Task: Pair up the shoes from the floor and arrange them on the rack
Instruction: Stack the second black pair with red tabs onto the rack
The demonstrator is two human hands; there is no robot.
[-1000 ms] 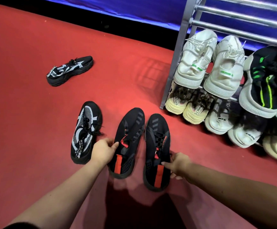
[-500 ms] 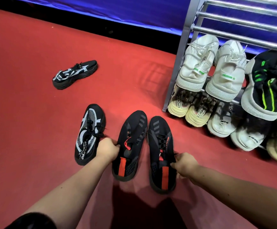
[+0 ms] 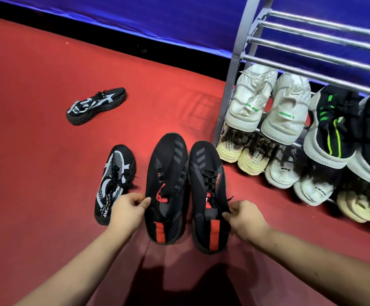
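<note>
On red floor [image 3: 36,89], just left of rack [image 3: 237,69]: two black-and-red shoes side by side, toes toward wall. Left hand [image 3: 126,208] pinching collar of left shoe [image 3: 166,173]; right hand [image 3: 243,217] pinching collar of right shoe [image 3: 206,177]. Patterned black-and-white shoe [image 3: 113,182] just beside left hand; its mate [image 3: 95,104] well apart, with open floor around. Lower rack shelves filled with white shoes [image 3: 268,102] and black-and-green shoes [image 3: 334,124]; top bars bare.
</note>
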